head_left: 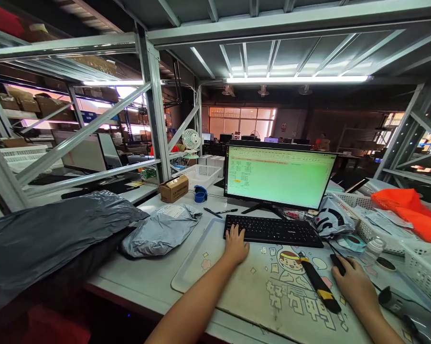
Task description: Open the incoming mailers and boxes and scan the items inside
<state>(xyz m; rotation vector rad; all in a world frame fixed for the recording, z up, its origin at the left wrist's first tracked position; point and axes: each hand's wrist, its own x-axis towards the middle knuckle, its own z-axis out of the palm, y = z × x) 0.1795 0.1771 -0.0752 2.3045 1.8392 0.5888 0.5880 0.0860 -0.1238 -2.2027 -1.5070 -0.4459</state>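
My left hand [236, 244] rests at the left end of a black keyboard [273, 231], fingers stretched over its keys. At the right, my right hand [355, 282] is wrapped over a black computer mouse [338, 264]. Between the hands a black and yellow utility knife [319, 284] lies on a pale desk mat [251, 296] with a cartoon print. Behind the keyboard stands a monitor [280, 177] showing a green spreadsheet with one orange cell. A barcode scanner [409, 308] lies right of my right hand.
Grey plastic mailer bags [163, 229] lie at the left. Behind them are a small brown box [174, 188], a blue tape roll [200, 194] and pens [220, 211]. White baskets [426, 267] and an orange bag [411, 212] crowd the right. Metal shelf posts [154, 110] frame the desk.
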